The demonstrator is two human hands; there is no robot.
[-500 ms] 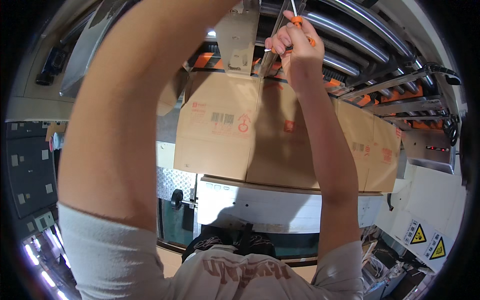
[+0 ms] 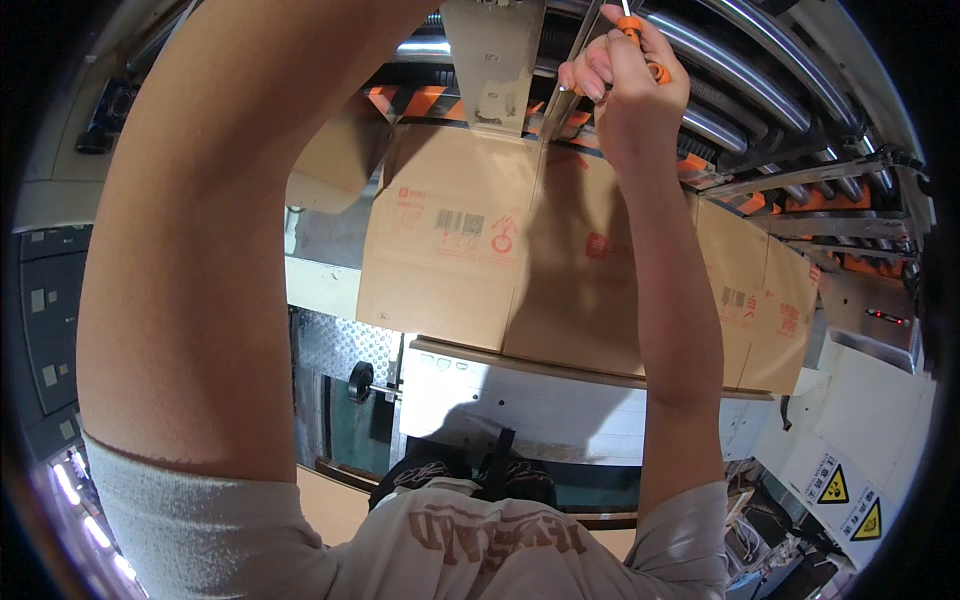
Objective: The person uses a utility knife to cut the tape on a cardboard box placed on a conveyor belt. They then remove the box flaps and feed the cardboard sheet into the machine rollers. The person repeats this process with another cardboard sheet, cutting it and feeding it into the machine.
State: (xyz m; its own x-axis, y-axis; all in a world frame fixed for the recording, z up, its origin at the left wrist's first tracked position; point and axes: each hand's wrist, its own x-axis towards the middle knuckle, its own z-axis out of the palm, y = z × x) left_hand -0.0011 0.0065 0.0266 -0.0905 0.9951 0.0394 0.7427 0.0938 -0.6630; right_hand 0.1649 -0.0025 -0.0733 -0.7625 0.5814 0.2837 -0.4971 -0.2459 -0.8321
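Observation:
My right hand point(image 2: 640, 90) is raised at the top, right of the middle, with its fingers closed round a screwdriver point(image 2: 629, 24). Orange shows on the handle at both ends of the grip, and the thin metal shaft points up past the picture's edge. Beside the fingers runs a narrow upright metal bar point(image 2: 575, 70). My left arm point(image 2: 190, 260) reaches up across the left side, its hand beyond the upper edge. Below both arms lies flat brown cardboard point(image 2: 440, 285) with red print and creases, shaded in the middle.
Steel rollers point(image 2: 745, 75) fill the upper right, with orange-and-black striped strips along them. A flat metal plate point(image 2: 492, 75) hangs above the cardboard's far edge. In front stands a white machine panel point(image 2: 480, 405); a black knob point(image 2: 361, 382) sits left of it. Yellow warning signs point(image 2: 833, 484) mark the lower right.
The view has shifted a little, so the cardboard, rollers and my right hand appear further right. My left arm sits slightly further left in view. The right hand keeps its grip on the screwdriver.

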